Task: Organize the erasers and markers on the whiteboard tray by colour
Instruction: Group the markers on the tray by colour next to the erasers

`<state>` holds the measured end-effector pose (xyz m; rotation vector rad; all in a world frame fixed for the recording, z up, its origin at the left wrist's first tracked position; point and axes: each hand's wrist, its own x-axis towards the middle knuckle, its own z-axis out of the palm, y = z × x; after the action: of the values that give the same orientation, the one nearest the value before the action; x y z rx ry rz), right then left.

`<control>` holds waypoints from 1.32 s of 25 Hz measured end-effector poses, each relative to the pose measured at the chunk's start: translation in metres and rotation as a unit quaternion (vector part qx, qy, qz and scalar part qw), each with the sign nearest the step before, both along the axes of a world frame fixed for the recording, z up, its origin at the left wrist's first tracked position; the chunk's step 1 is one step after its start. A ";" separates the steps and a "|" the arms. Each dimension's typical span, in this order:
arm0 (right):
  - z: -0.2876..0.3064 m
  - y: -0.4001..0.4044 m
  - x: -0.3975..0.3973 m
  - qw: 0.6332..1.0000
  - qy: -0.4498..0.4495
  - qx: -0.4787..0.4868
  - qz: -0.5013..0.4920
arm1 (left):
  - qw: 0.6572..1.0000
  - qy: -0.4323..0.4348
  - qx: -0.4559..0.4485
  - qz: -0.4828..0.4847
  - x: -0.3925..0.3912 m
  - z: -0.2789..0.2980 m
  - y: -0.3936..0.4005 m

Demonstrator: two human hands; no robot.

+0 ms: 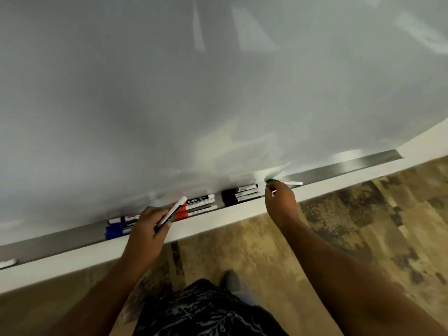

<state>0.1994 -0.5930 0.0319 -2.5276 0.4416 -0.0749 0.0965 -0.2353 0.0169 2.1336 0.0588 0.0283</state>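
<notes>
Overhead, both hands grip markers — left (148, 229) a black-capped marker (171, 211), right (280, 201) a green marker (283, 182) — above the steel tray (351, 163).

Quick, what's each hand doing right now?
Left hand: closed around a white-barrelled marker.
Right hand: fingertips on a green-capped white marker in the metal tray.

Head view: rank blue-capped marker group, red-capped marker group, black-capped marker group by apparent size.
1. Red-capped marker group: longest visible stretch, though its left end is hidden.
2. Black-capped marker group: fully visible, shorter.
3. Blue-capped marker group: least showing, because the left hand covers its right end.
True sizes are probably alike.
</notes>
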 end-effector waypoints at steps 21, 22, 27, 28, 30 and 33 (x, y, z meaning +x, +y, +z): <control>0.013 -0.075 0.067 0.891 0.083 -0.095 0.436 | 0.969 0.119 0.054 0.207 -0.042 0.002 -0.060; 0.015 -0.055 0.062 0.879 0.065 -0.074 0.466 | 0.965 0.118 0.068 0.224 -0.045 0.003 -0.045; 0.017 0.065 0.032 0.818 0.022 -0.015 0.574 | 0.961 0.072 0.113 0.242 -0.050 0.003 0.040; 0.016 0.091 0.024 0.811 0.015 -0.008 0.585 | 0.961 0.067 0.124 0.238 -0.051 0.003 0.061; 0.013 0.141 0.007 0.801 0.002 0.005 0.599 | 0.958 0.064 0.157 0.229 -0.051 0.003 0.101; 0.009 0.211 -0.013 0.796 -0.006 0.011 0.605 | 0.963 0.062 0.174 0.194 -0.052 0.000 0.157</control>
<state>0.1864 -0.3825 0.0412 -2.3050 -1.1982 0.3938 0.0448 -0.0782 0.0165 2.4411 0.5843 0.1436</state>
